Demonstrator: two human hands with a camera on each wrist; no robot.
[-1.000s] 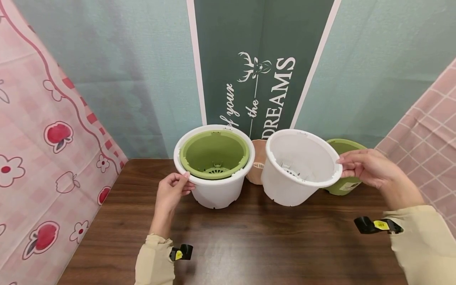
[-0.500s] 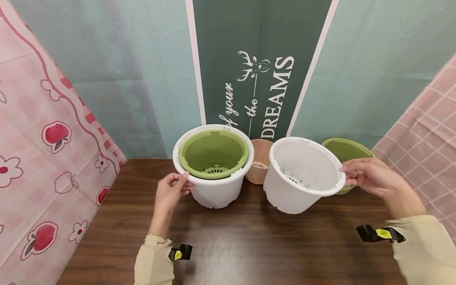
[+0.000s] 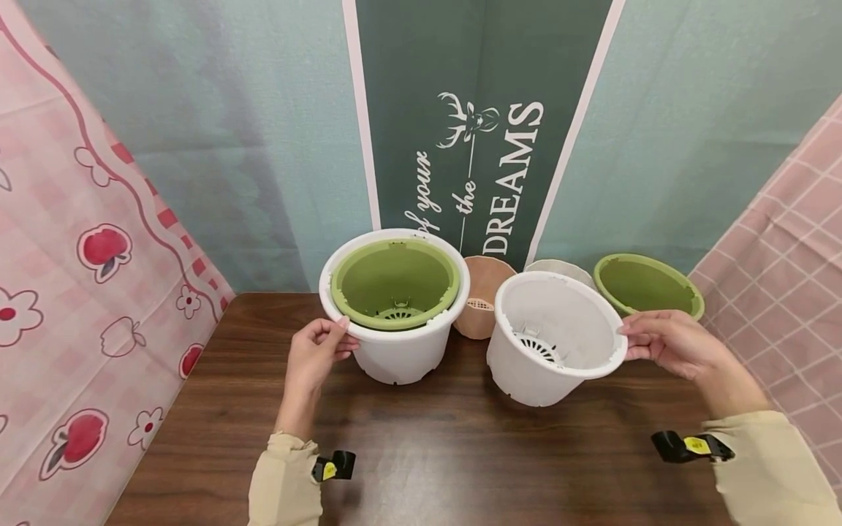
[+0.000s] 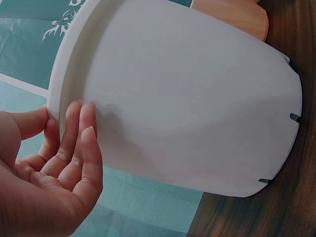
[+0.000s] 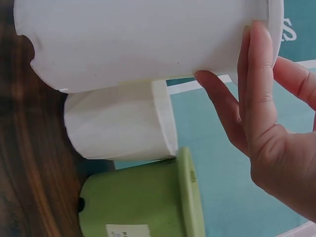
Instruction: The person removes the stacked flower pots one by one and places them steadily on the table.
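At the left, a white flowerpot [image 3: 395, 359] stands on the table with a green flowerpot [image 3: 395, 283] nested inside it. My left hand [image 3: 319, 353] pinches the white pot's rim at its near left side. The left wrist view shows the thumb on the rim and the other fingers [image 4: 90, 153] beside the wall. A second white flowerpot [image 3: 534, 374], with slots in its floor, leans to the right. My right hand [image 3: 677, 343] grips its right rim, thumb and fingers on either side. In the right wrist view, fingertips [image 5: 260, 39] lie against this pot's outer wall.
Behind and between the white pots stands a peach-coloured pot [image 3: 485, 285]. A smaller off-white pot [image 5: 123, 121] and a green pot [image 3: 647, 283] with a label stand behind the right white pot. Curtain cloth [image 3: 263, 183] hangs behind the wooden table [image 3: 421, 460].
My right hand has brought the right white pot nearer to me. The off-white pot and more of the green pot now show behind it. My left hand stays at its rim.
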